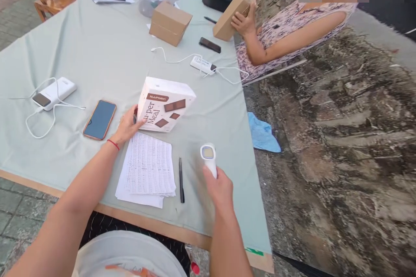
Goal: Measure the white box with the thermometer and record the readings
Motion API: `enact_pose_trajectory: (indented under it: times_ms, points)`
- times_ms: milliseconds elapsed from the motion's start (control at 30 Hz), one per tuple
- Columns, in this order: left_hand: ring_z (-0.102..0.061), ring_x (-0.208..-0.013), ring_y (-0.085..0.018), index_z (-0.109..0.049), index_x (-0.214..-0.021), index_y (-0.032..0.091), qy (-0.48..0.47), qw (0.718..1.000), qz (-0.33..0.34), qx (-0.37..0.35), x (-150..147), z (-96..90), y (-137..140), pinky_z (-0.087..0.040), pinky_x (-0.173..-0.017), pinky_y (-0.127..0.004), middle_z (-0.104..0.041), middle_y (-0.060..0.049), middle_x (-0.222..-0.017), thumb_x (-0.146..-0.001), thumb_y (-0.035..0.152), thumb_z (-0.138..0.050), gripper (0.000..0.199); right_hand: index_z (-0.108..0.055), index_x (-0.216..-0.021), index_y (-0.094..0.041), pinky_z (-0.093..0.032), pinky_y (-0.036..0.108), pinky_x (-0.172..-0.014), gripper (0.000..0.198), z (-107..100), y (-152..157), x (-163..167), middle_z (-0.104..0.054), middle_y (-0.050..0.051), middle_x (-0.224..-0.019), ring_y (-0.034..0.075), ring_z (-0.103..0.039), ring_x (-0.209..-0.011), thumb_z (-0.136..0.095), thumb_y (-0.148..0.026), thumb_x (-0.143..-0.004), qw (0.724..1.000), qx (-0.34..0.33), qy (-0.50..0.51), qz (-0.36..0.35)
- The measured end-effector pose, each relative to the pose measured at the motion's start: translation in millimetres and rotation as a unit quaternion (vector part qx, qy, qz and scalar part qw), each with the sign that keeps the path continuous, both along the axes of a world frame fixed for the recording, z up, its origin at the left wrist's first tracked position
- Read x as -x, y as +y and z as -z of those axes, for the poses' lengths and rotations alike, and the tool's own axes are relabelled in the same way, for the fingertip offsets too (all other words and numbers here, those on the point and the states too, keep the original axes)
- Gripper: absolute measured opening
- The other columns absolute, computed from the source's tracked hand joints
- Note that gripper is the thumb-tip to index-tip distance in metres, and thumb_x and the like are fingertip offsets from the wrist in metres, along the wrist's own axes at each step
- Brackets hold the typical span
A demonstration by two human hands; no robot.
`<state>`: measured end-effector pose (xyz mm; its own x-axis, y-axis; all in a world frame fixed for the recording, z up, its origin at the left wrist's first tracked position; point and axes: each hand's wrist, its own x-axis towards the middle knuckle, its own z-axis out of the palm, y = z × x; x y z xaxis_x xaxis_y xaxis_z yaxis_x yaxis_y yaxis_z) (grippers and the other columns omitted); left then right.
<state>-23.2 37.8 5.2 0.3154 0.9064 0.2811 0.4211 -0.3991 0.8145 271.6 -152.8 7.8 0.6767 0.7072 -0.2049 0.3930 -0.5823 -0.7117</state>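
Observation:
My left hand (127, 124) grips the lower left side of a white NutriMotion box (167, 106) with brown bar pictures, which stands on the table. Part of its lettering is covered by my thumb. In my right hand (219, 188) is a white infrared thermometer (208, 156), its small screen facing me, held to the right of the box and apart from it. Printed sheets (149, 166) lie in front of the box, with a black pen (181, 180) beside them. A phone (99, 119) rests left of my left hand.
A cloth-covered table (81, 52) carries a white power bank (54, 94) with cables, another power bank (203, 65), a dark phone (209, 45), a cardboard box (169, 24) and a plastic tub (146, 2). Across the right edge, another person's hands (245, 19) hold a cardboard box (229, 15).

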Motion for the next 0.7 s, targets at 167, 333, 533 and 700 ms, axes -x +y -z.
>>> enact_pose_trajectory:
  times_ms: [167,333,533,700]
  points:
    - [-0.063,-0.101,-0.028,-0.055,-0.128,0.019,0.026,0.998,-0.053,0.027,-2,-6.1,-5,-0.048,-0.09,-0.043,-0.068,-0.012,-0.112,-0.102,0.058,-0.038,0.05,-0.063,-0.088,-0.019,-0.045,0.032,-0.063,0.04,-26,31,63,-0.058,0.0,-0.072,0.016,-0.053,-0.067,-0.064,-0.055,-0.07,0.924,-0.234,0.294,-0.078]
    - [-0.061,-0.104,-0.03,-0.052,-0.136,0.018,0.073,0.994,-0.075,0.026,-4,-1.9,-5,-0.046,-0.092,-0.045,-0.067,-0.013,-0.11,-0.102,0.061,-0.034,0.057,-0.063,-0.093,-0.02,-0.043,0.028,-0.058,0.037,-30,56,110,-0.053,-0.002,-0.07,0.013,-0.049,-0.063,-0.064,-0.048,-0.07,0.877,-0.229,0.404,-0.126]
    - [-0.06,-0.102,-0.03,-0.052,-0.136,0.02,0.079,0.993,-0.086,0.032,-6,1.4,-5,-0.045,-0.092,-0.045,-0.067,-0.012,-0.106,-0.102,0.06,-0.036,0.055,-0.059,-0.089,-0.022,-0.039,0.026,-0.054,0.037,-21,70,125,-0.051,-0.003,-0.07,0.012,-0.046,-0.061,-0.062,-0.057,-0.076,0.881,-0.219,0.396,-0.138]
    - [-0.061,-0.1,-0.029,-0.056,-0.132,0.021,0.075,0.993,-0.091,0.032,-8,1.0,-5,-0.046,-0.089,-0.043,-0.067,-0.01,-0.102,-0.101,0.064,-0.036,0.056,-0.056,-0.086,-0.022,-0.037,0.025,-0.056,0.041,-12,74,135,-0.049,-0.004,-0.069,0.011,-0.044,-0.062,-0.064,-0.061,-0.078,0.904,-0.209,0.357,-0.107]
